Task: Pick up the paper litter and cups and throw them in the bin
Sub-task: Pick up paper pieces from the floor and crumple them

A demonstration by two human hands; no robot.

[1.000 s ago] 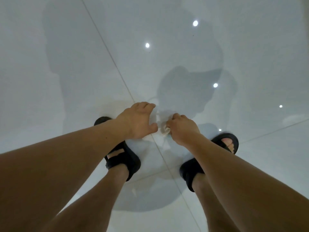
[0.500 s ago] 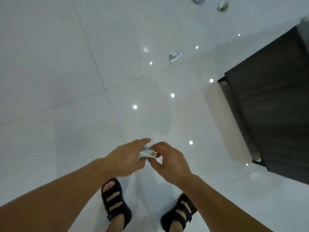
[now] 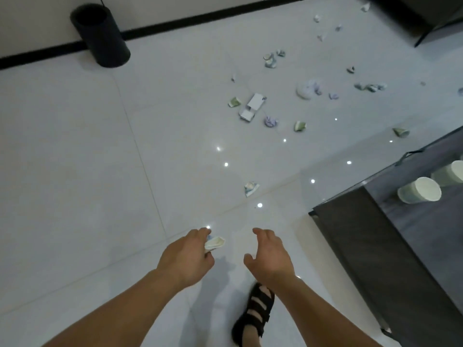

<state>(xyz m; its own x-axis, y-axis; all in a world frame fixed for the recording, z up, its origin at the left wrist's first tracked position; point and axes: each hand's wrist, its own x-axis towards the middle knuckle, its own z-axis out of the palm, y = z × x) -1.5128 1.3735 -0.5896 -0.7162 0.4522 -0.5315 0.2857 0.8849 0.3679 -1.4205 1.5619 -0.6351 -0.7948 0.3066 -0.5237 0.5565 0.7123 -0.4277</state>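
Glossy white tiles (image 3: 75, 171) run underfoot. Nearest, the left hand (image 3: 185, 256) pinches a crumpled paper (image 3: 215, 243), which pokes out past its fingertips. The right hand (image 3: 269, 254) beside it is loosely spread and holds nothing. I'd say one piece is picked up and wants carrying. The free hand could first take the scrap (image 3: 251, 188) lying just ahead. More litter (image 3: 253, 106) is scattered beyond that. The bin (image 3: 100, 36) stands far off to the left by the wall, well apart from the hands, so a walk is needed.
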